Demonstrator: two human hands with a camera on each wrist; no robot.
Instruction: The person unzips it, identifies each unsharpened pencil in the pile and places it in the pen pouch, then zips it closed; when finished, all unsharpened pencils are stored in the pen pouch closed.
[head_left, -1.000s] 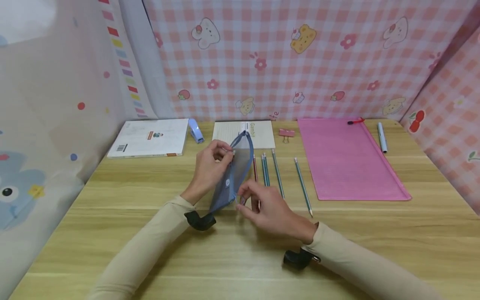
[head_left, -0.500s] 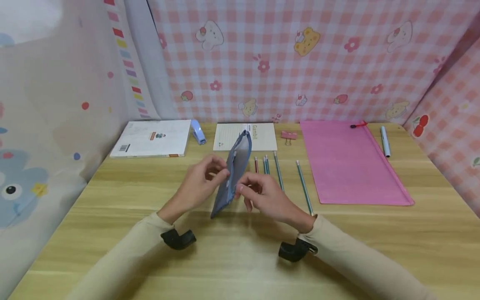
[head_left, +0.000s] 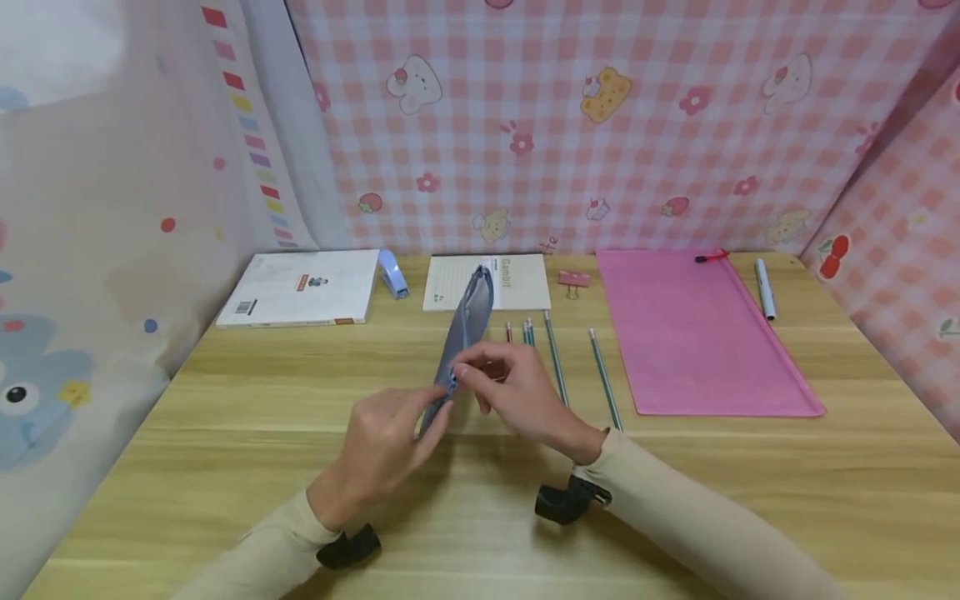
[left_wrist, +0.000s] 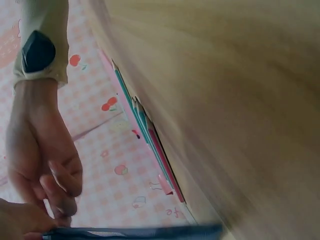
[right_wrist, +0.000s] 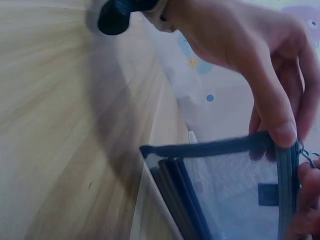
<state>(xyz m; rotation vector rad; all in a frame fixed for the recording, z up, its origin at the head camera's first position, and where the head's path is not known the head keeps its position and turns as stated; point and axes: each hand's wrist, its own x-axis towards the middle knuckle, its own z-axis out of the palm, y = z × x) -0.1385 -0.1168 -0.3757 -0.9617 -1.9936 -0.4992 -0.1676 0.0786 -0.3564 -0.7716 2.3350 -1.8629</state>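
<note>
A blue mesh zipper pouch (head_left: 467, 333) stands on edge over the middle of the table, its zipper side facing up. At its near end my left hand (head_left: 386, 442) pinches the zipper's corner between thumb and fingers, as the right wrist view shows. My right hand (head_left: 517, 387) holds the zipper pull close beside it. Through the mesh (right_wrist: 230, 175) several dark, pen-like sticks (right_wrist: 180, 197) show inside the pouch. Just right of the pouch, several pencils (head_left: 556, 358) lie on the table, partly hidden by my right hand. In the left wrist view the pouch appears only as a blurred edge.
Along the back lie a white book (head_left: 300, 287), a light-blue stapler (head_left: 393, 273), a notepad (head_left: 517, 283) and a pink binder clip (head_left: 573, 282). A pink zip folder (head_left: 705, 342) covers the right side, with a light-blue marker (head_left: 765, 287) beyond it. Patterned cloth walls surround the table.
My left hand has left the pouch's middle and come nearer, now gripping its near end. My right hand has shifted slightly left to the zipper pull. The pouch looks narrower from above.
</note>
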